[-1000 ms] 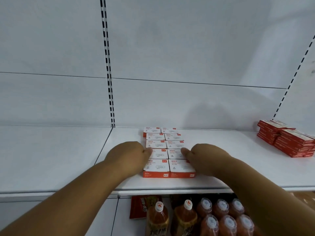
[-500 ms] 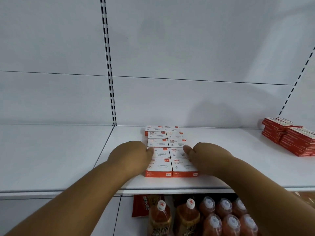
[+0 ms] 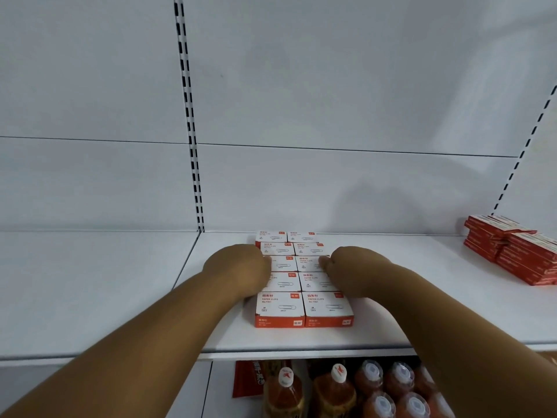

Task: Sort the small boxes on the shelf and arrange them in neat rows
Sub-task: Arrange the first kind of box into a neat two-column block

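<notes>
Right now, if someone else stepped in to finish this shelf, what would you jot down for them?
Left hand: pressed against the left side of the paper clip boxes, around the middle rows.
Right hand: against the right side, same rows, squeezing inward.
Boxes: two columns, five rows, running from the back wall toward the front of the white shelf.
Done: the block looks aligned and tight.
Left: check the back rows, then possibly the red boxes stacked loosely at the far right.

Front small boxes (image 3: 279, 306) read "PAPER CLIPS", perhaps "No.7401".
</notes>
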`<state>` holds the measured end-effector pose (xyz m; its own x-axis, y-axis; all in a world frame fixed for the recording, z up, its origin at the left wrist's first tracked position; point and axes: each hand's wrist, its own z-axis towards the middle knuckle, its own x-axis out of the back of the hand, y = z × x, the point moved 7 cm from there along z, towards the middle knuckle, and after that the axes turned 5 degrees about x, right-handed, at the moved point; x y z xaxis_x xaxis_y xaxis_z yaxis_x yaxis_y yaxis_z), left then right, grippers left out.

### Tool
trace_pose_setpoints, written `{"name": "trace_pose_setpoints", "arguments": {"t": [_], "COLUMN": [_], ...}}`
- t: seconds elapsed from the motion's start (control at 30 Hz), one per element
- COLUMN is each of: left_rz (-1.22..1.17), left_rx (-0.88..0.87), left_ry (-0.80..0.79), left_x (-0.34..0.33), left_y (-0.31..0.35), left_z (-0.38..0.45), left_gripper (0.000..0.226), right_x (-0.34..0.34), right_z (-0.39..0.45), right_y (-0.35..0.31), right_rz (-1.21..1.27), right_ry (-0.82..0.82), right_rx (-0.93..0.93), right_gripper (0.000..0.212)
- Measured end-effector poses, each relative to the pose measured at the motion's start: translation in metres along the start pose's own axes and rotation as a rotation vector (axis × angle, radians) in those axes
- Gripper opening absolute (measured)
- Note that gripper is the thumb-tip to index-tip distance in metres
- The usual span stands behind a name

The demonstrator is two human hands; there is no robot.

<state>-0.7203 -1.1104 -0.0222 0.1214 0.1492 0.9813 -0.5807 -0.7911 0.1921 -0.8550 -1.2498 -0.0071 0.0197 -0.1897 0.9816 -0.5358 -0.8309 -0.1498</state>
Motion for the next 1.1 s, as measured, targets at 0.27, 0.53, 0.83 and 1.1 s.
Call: {"name": "trace_pose_setpoints", "arguments": {"t": [0.27,0.53,0.83,1.1], "left_rz": [-0.022,0.01,-0.048,-0.025], "left_rx": [0.028,-0.017,0.088,0.033], "left_ry": [0.024,-0.013,0.041,0.041], "left_x": [0.018,0.001,0.017,0.007], "left_y": [-0.006,-0.002,-0.012,0.0], "left_z": [0.021,0.033,0.047,0.067], "left_gripper": [0.053,0.042,0.046,0.042], "right_x": [0.008,0.001,0.013,0.003], "right_z": [0.036,0.047,0.069,0.085], "right_y": [0.015,0.01,0.021,0.014], "right_rz": [0.072,0.0,0.125,-0.008], "right_ry": [-0.046,-0.026,-0.041,0.027], "right_rx": [0.001,0.067,-0.007,0.086], "right_gripper": [0.052,0.05,0.047,0.048]}}
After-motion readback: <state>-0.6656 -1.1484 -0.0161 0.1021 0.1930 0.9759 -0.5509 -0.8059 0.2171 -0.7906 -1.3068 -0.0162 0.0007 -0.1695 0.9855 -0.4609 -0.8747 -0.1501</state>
